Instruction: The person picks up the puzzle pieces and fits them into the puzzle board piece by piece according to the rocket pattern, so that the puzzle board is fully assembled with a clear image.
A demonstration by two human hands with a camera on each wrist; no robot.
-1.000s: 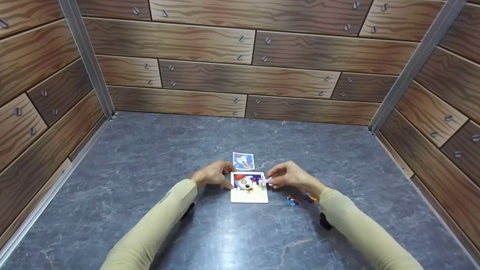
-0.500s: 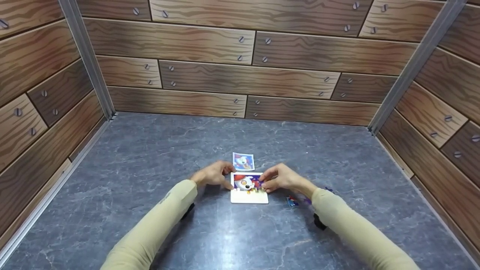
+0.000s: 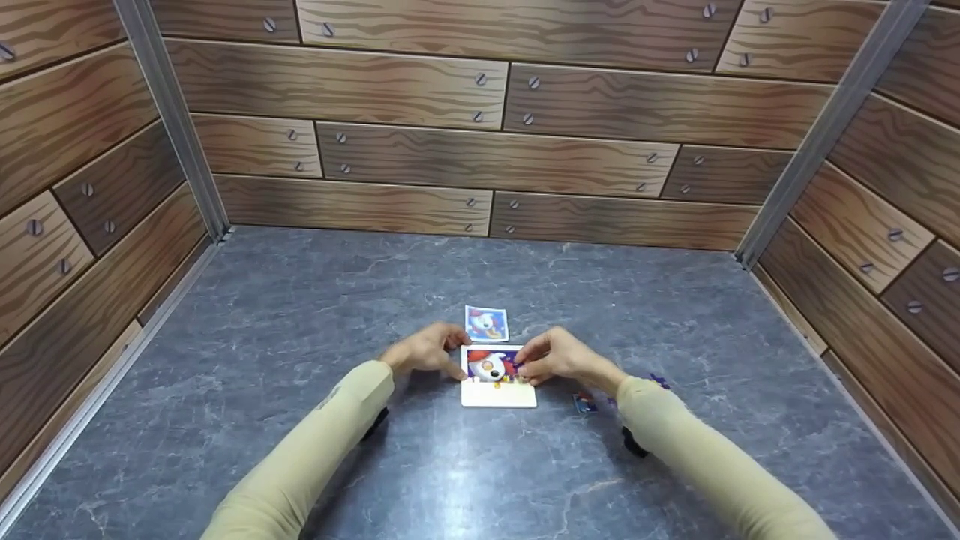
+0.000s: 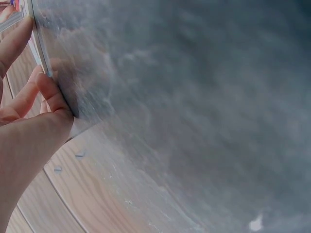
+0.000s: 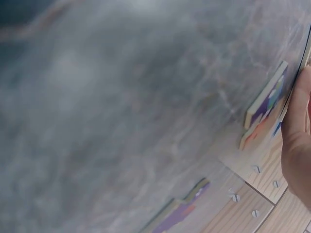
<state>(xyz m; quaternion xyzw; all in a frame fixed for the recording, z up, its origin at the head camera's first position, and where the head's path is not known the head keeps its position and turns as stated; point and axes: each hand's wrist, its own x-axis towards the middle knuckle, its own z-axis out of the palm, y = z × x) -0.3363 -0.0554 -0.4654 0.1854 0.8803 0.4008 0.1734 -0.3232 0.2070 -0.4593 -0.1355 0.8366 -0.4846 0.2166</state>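
Observation:
A white puzzle board (image 3: pixel 499 395) lies on the table with a jigsaw of a white dog (image 3: pixel 489 366) filling its far part and a bare near part. My left hand (image 3: pixel 426 348) grips the board's left side, thumb at the edge and fingers by the far corner; the left wrist view shows the thumb (image 4: pixel 53 92) close against it. At the board's right side my right hand (image 3: pixel 564 356) pinches a puzzle piece into the picture, and its fingers mostly hide that piece. A picture card (image 3: pixel 486 323) of the same dog lies just beyond the board.
Loose puzzle pieces lie right of the board: one piece (image 3: pixel 585 403) near it and a purple one (image 3: pixel 658 380) beside the right sleeve. The right wrist view also shows loose pieces (image 5: pixel 267 97) on the grey table. Wood-patterned walls (image 3: pixel 480 150) enclose the back and sides.
My right hand has moved left, bringing the puzzle piece from beside the board onto the picture's right side. A purple loose piece now shows beyond the right sleeve. My left hand stays put.

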